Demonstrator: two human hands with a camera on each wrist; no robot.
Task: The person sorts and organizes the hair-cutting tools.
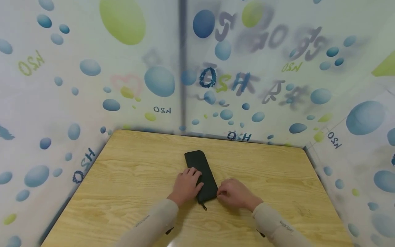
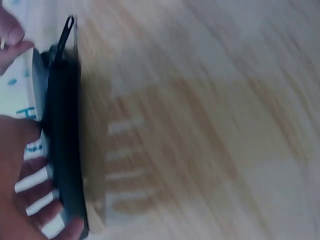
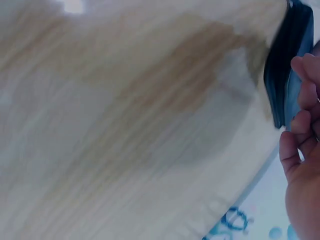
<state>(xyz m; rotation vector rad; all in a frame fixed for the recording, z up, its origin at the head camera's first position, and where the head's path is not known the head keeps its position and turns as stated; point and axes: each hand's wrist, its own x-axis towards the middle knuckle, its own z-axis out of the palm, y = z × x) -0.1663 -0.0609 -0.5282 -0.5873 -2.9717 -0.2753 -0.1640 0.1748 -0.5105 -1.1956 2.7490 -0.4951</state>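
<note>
A long black zip wallet lies at a slant on the wooden table, its near end toward me. From that end's corner juts a zipper pull, which also shows as a dark loop in the left wrist view. My left hand rests on the wallet's left side, fingers spread across the cover and thumb lower down. At the near right corner, my right hand pinches the cover's edge between thumb and curled fingers. In the right wrist view these fingers lie along the wallet's side.
The light wooden table reaches to white walls on its back and sides. Blue and green drops and lettering cover the back wall. Pale sleeves cover both forearms.
</note>
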